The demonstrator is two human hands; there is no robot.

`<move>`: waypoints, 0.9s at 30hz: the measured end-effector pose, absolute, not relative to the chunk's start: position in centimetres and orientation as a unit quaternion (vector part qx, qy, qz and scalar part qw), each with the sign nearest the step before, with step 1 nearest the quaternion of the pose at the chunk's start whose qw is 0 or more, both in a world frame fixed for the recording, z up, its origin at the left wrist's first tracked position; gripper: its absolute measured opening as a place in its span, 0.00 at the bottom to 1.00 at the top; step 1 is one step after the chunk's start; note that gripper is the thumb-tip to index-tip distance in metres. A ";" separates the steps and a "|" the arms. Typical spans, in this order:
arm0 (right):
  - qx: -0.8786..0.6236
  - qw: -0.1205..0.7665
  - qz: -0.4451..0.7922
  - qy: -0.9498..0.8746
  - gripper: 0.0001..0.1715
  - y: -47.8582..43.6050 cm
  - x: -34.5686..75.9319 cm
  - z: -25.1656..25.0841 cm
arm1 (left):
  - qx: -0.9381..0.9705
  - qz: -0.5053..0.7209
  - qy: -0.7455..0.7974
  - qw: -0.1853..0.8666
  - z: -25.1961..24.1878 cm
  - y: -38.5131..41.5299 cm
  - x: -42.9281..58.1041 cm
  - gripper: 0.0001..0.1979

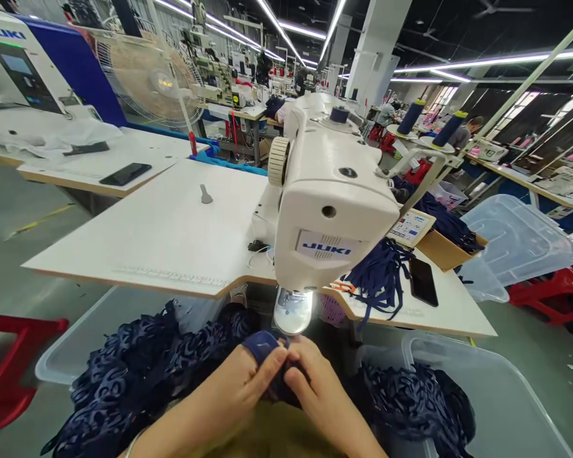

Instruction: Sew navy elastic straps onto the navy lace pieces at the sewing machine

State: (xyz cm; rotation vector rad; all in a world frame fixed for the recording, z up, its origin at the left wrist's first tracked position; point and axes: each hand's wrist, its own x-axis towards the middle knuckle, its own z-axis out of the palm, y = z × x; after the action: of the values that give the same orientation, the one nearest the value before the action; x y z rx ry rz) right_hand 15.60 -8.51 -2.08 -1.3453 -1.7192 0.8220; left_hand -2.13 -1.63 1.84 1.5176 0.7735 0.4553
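Low in front of the sewing machine (339, 216), my left hand (251, 375) and my right hand (315, 372) meet, fingers pinched close together. Between them is a piece of navy blue fabric (260, 345), one part of it lying across the back of my left hand. My fingers cover much of the cloth. Just beyond the fingertips, the lit end of the machine's arm (293, 312) shines. Each thumb presses toward its fingers on the cloth.
Bins with piled navy pieces stand left (119, 362) and right (410, 394) of me. On the machine table (162, 235) lie navy strips (377, 273), orange-handled snips (342, 287), a phone (423, 280) and a small grey metal piece (205, 195). A fan (148, 79) stands behind.
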 end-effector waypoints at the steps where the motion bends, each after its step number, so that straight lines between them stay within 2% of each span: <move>1: -0.534 0.404 0.339 -0.660 0.11 -8.5 15.2 -1.8 | 0.710 0.196 0.327 0.592 2.4 -1.7 -1.8 0.19; 4: -0.547 0.443 0.370 -0.606 0.10 -8.7 15.1 -1.1 | 0.762 0.196 0.318 0.529 3.4 -1.6 -1.3 0.15; 7: -0.543 0.475 0.368 -0.586 0.13 -9.1 15.9 -0.4 | 0.741 0.202 0.336 0.546 4.0 -1.2 -0.8 0.14; 10: -0.571 0.505 0.349 -0.545 0.09 -8.9 16.4 0.2 | 0.712 0.198 0.356 0.572 3.7 -1.1 -0.3 0.16; 12: -0.608 0.502 0.317 -0.527 0.11 -8.1 16.7 0.3 | 0.713 0.208 0.376 0.555 3.2 -1.1 0.0 0.17; 14: -0.647 0.479 0.279 -0.524 0.14 -6.9 16.9 0.4 | 0.745 0.245 0.406 0.470 2.4 -1.0 0.1 0.17; 18: -0.676 0.431 0.250 -0.543 0.15 -4.2 17.3 0.6 | 0.844 0.394 0.352 0.090 1.7 -0.2 -0.2 0.15; 20: -0.674 0.411 0.257 -0.557 0.16 -3.2 17.4 0.9 | 0.881 0.391 0.264 -0.042 1.8 0.3 -0.4 0.14; 23: -0.658 0.405 0.288 -0.566 0.15 -2.4 17.7 1.2 | 0.918 0.332 0.191 -0.101 1.8 1.0 -0.5 0.14; 27: -0.625 0.461 0.294 -0.558 0.07 -2.6 18.6 0.8 | 0.917 0.320 0.218 -0.096 0.7 1.5 -0.7 0.15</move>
State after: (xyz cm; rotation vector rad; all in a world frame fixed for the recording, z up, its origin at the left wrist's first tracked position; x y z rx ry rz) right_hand 18.61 -2.56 0.81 -1.5382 -1.3721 0.7231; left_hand -0.65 1.50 0.71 3.0720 0.7289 1.0736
